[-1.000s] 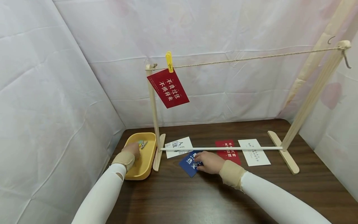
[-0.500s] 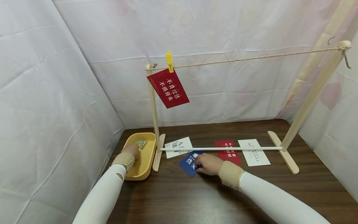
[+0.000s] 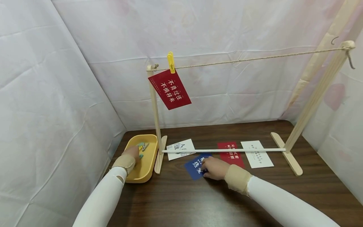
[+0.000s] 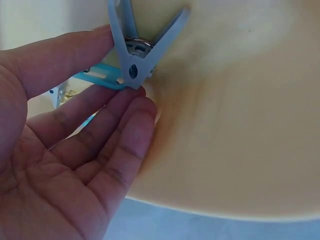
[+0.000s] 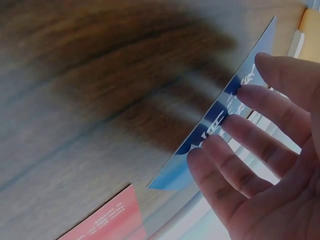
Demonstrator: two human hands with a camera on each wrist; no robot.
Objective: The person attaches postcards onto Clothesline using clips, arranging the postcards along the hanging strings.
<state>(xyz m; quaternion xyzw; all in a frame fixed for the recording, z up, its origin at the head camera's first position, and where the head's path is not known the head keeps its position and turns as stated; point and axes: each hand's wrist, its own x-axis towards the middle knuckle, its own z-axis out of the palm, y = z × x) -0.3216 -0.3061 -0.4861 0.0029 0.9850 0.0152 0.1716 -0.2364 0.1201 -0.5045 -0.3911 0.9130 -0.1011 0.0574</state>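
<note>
Fingers [image 5: 262,145] of your right hand [image 3: 216,168] apart, tips on blue card [image 3: 194,167], card on table [image 3: 184,201], your left hand [image 3: 132,154] touching grey clothespin [image 4: 134,65] inside yellow tray [image 3: 148,162], its grip not discernible.

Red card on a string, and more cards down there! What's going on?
A person is working with both hands. The right hand touches the blue card on the table, while the left hand is in the yellow tray at a gray-blue clip; I can't tell if it has hold of it. One red card hangs by a yellow clip from the string. Another red card and two white cards lie on the table.
</note>
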